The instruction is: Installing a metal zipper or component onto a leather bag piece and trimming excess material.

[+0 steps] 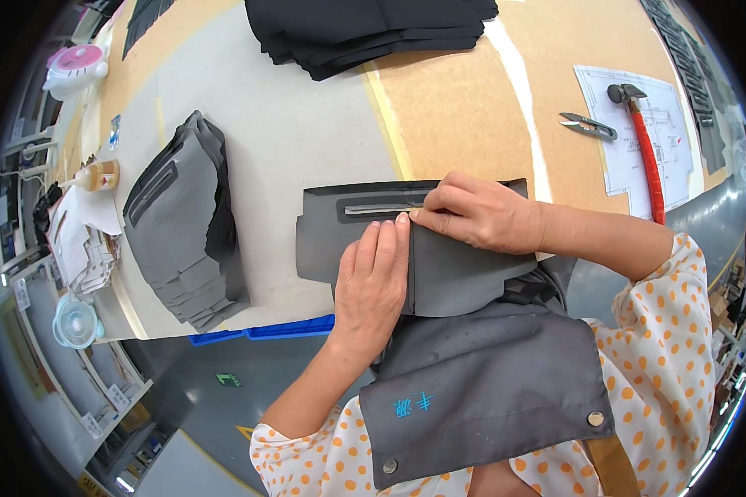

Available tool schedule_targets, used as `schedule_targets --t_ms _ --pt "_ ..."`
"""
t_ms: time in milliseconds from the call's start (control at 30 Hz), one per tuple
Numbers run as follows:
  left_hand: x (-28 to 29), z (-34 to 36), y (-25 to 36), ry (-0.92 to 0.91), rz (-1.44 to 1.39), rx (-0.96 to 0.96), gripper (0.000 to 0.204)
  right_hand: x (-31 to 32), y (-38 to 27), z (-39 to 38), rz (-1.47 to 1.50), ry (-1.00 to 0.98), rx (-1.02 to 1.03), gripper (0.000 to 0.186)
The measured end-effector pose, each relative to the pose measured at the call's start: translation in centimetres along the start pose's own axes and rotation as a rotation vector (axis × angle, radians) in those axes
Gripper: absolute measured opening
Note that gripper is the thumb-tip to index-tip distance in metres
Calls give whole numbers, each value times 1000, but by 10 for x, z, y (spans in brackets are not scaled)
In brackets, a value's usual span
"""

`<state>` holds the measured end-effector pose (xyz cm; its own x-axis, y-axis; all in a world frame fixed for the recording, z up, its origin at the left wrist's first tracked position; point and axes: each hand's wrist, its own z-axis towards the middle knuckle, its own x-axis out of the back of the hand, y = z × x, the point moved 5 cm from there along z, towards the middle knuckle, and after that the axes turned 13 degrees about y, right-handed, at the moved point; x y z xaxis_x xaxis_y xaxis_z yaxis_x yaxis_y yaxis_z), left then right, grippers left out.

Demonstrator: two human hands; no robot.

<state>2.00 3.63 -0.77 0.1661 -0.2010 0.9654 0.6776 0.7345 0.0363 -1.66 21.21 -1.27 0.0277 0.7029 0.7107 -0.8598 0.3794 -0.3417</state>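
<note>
A dark grey fabric panel (pixel 456 277) lies at the table's near edge, with a vertical seam down its middle. Along its upper part runs a narrow slot with a black border (pixel 352 217) and a thin pale strip (pixel 369 209) inside. My left hand (pixel 371 273) rests flat on the panel, fingers stretched toward the slot. Beside those fingertips, the thumb and forefinger of my right hand (pixel 481 214) are pinched together at the slot; what they grip is too small to make out. The slot's right end is hidden under my right hand.
Left of the panel stands a fanned stack of similar grey pieces (pixel 178 232). Black fabric pieces (pixel 373 33) are piled at the far side. Thread snips (pixel 588 126) and a red-handled hammer (pixel 648 161) lie on a printed paper sheet (pixel 593 87) at right. A glue bottle (pixel 99 176) stands far left.
</note>
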Motion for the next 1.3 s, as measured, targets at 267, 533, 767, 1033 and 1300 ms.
schedule_targets --t_ms 267,533,767,1033,1300 --pt "-2 -1 -1 -11 -49 38 62 2 9 -8 130 65 -312 28" --pt "1 0 -2 -3 -104 70 62 4 7 -8 87 49 -240 33" --pt "3 3 -3 -17 -129 89 66 5 2 -6 -9 26 -94 37" --pt "2 1 -4 -25 -136 89 69 6 7 -8 83 33 -263 29" --pt "5 3 -4 -42 -153 91 74 10 9 -9 66 25 -161 33"
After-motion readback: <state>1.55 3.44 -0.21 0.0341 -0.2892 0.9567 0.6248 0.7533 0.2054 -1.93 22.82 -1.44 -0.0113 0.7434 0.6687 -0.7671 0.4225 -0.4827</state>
